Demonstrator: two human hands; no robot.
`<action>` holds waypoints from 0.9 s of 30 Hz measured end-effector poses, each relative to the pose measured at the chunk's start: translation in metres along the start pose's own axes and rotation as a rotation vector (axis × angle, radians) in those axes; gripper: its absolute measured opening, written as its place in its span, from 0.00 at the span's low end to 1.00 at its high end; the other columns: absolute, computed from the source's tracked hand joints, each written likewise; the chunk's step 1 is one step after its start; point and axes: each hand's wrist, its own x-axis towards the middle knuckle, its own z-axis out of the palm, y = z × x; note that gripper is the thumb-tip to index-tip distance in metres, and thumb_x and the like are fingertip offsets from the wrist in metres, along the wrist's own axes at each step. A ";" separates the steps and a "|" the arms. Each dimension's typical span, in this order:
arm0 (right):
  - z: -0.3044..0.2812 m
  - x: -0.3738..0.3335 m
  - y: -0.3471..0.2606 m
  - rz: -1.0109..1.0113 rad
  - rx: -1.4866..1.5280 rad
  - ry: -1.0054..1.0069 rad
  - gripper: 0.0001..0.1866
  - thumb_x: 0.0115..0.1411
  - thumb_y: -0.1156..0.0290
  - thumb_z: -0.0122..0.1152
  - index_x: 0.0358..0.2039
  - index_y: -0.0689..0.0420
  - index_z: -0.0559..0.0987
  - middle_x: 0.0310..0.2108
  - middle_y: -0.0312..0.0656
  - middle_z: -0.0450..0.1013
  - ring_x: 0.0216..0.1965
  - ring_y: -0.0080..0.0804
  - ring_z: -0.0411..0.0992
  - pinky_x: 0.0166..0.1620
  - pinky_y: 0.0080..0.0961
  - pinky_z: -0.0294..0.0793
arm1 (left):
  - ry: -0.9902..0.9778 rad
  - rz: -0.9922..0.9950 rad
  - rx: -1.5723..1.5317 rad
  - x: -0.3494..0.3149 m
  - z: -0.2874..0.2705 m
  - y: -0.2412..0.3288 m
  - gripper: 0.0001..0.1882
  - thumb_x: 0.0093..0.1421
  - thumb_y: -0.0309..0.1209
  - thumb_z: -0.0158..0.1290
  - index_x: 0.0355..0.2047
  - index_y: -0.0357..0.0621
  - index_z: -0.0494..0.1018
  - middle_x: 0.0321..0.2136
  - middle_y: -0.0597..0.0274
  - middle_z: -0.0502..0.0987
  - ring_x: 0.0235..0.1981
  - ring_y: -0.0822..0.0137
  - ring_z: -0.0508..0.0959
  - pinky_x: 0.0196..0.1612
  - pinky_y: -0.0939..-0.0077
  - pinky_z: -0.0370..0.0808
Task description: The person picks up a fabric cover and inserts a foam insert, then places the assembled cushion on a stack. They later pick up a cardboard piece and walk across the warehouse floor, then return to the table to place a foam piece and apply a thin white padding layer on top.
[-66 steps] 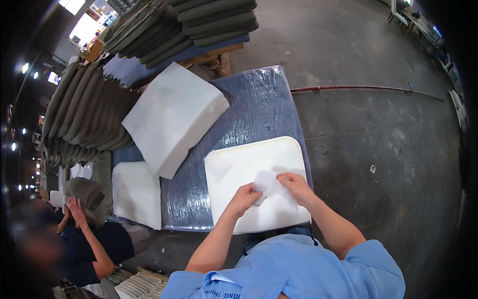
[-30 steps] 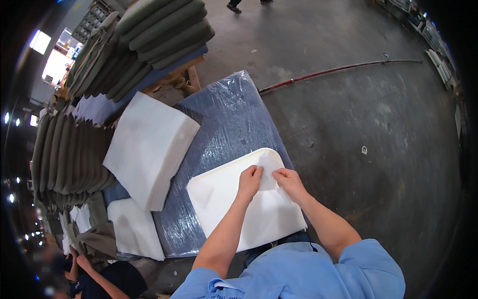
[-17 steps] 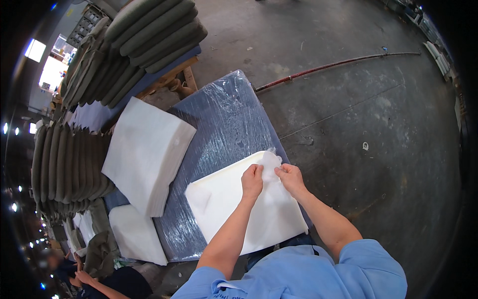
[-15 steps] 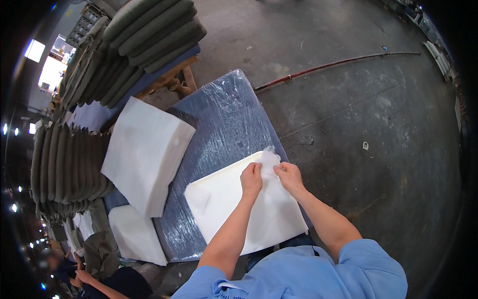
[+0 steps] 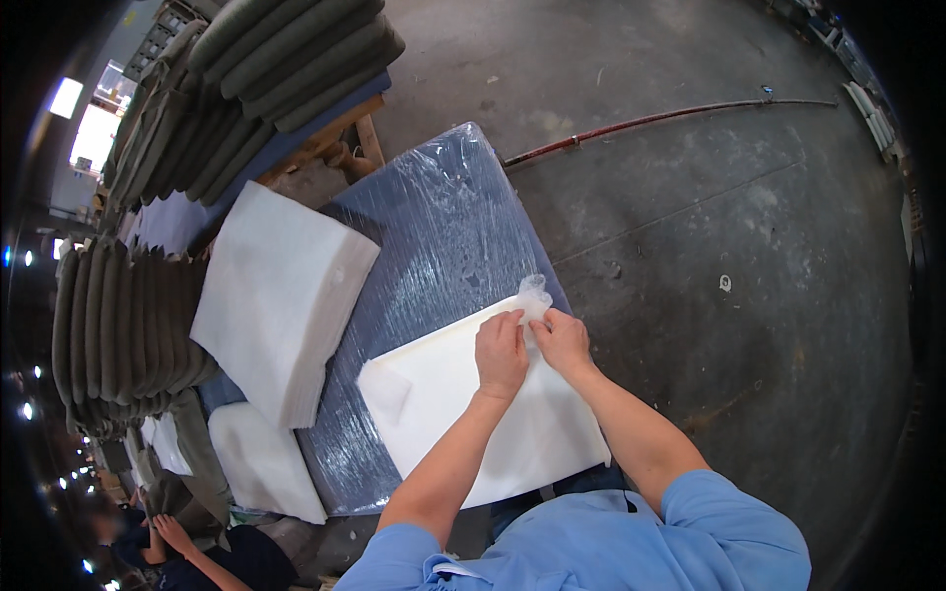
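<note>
A white foam cushion pad (image 5: 473,414) lies in front of me on a table covered in clear plastic wrap (image 5: 429,246). At its far right corner is a thin piece of white fibre batting (image 5: 535,289), part of it sticking up past the edge. My left hand (image 5: 502,353) has its fingers closed on the batting's left side. Close beside it, my right hand (image 5: 564,343) pinches the batting from the right. Another patch of white batting (image 5: 387,394) rests on the pad's far left corner. My palms hide part of the held piece.
Left on the table stands a thick stack of white batting sheets (image 5: 281,295), with a smaller white pad (image 5: 261,458) nearer me. Grey-green cushions (image 5: 128,325) are piled beyond. A co-worker's arm (image 5: 192,547) shows at lower left. A red pole (image 5: 591,141) lies on the floor.
My hands have come closer together and pressed down over the corner. Less of the batting shows between them, and its tip now stands up more beyond the edge.
</note>
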 end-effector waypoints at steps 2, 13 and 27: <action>-0.001 0.001 -0.001 -0.028 -0.006 -0.047 0.17 0.59 0.57 0.68 0.27 0.59 0.78 0.26 0.54 0.77 0.32 0.57 0.77 0.36 0.48 0.73 | -0.022 0.095 0.066 -0.008 0.003 -0.002 0.19 0.64 0.28 0.54 0.56 0.44 0.76 0.54 0.54 0.77 0.58 0.50 0.74 0.60 0.53 0.69; -0.031 0.023 0.043 0.428 1.081 -0.423 0.16 0.72 0.57 0.58 0.50 0.56 0.79 0.33 0.37 0.79 0.35 0.29 0.79 0.39 0.30 0.78 | -0.365 0.003 0.374 -0.021 0.018 -0.021 0.33 0.72 0.41 0.41 0.76 0.54 0.51 0.77 0.64 0.47 0.78 0.49 0.43 0.76 0.43 0.39; -0.009 0.019 0.010 -0.026 0.125 -0.090 0.17 0.57 0.56 0.70 0.37 0.58 0.84 0.33 0.50 0.82 0.33 0.46 0.81 0.39 0.39 0.77 | -0.336 -0.127 0.325 -0.021 0.002 0.004 0.35 0.69 0.44 0.49 0.74 0.54 0.57 0.76 0.51 0.48 0.76 0.42 0.47 0.73 0.36 0.44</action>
